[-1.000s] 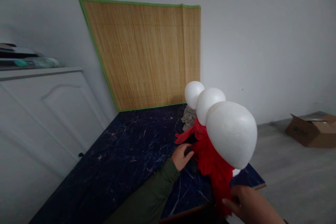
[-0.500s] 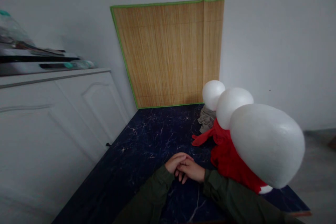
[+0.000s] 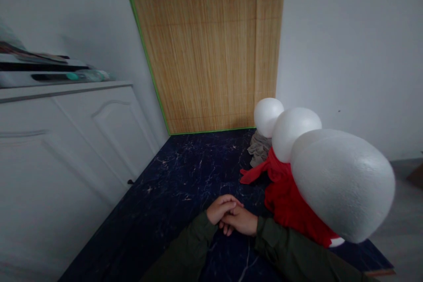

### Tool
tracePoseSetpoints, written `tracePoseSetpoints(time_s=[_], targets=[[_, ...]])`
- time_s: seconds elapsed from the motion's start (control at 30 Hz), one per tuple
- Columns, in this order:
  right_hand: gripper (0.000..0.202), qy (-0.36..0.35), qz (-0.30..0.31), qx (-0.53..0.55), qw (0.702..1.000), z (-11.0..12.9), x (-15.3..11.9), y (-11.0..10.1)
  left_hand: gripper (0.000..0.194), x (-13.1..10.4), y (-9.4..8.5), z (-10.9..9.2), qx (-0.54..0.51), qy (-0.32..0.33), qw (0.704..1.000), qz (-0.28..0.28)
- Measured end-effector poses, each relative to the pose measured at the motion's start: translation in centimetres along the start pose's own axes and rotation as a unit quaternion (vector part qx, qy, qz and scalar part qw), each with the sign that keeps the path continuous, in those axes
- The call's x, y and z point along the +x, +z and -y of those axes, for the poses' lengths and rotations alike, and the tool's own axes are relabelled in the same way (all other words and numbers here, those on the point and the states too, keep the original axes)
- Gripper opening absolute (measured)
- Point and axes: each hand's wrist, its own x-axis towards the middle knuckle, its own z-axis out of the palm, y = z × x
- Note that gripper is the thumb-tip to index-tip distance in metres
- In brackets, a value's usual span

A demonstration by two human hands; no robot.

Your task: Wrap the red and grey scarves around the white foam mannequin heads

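Left hand [image 3: 219, 209] and right hand [image 3: 243, 221]: the person's grips clasped together, above dark marbled counter [image 3: 185, 176]. Red cloth [image 3: 286, 196]: beside right sleeve [image 3: 297, 246], partly hidden by large white form [image 3: 343, 183]. Beyond: smaller white forms [image 3: 295, 134], grey cloth [image 3: 259, 147], slatted mat [image 3: 208, 61].

Right hand [image 3: 243, 221] now off the red cloth [image 3: 288, 200] and folded together with the left hand [image 3: 220, 208].

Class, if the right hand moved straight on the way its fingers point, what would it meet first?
The left hand, most likely: the right hand points toward it and they appear clasped, though exact finger depth is unclear.
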Motion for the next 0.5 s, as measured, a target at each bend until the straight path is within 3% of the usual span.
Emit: tracePoseSetpoints(time_s=[0.5], targets=[[0.014,0.013,0.008,-0.012,1.0,0.91,-0.52,0.13,0.025,0.01,0.08,0.14,0.009,0.0,1.0,-0.009]])
